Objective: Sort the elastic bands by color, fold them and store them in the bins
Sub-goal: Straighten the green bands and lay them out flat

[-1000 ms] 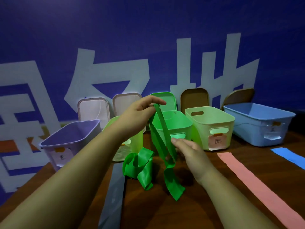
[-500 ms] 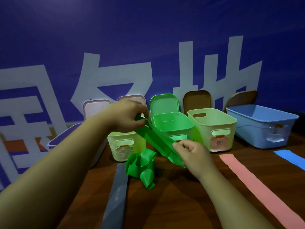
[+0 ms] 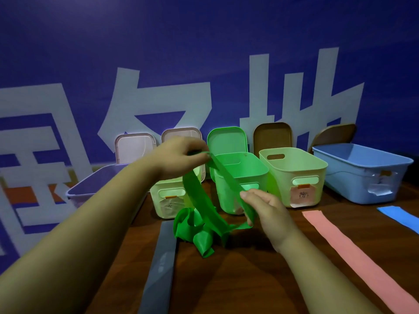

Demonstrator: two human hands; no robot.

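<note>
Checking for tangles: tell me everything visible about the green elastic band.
The green band is a flat, smooth, rubbery-looking strip. The left hand pinches it high up, the right hand pinches it lower, with a slanted stretch between. The rest droops into a crumpled heap on the brown table, before the green bin.

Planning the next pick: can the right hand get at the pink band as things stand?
Likely yes for path: the pink band lies flat on the table right of the right hand, nothing between. But that hand pinches the green band, so must let go first.
</note>
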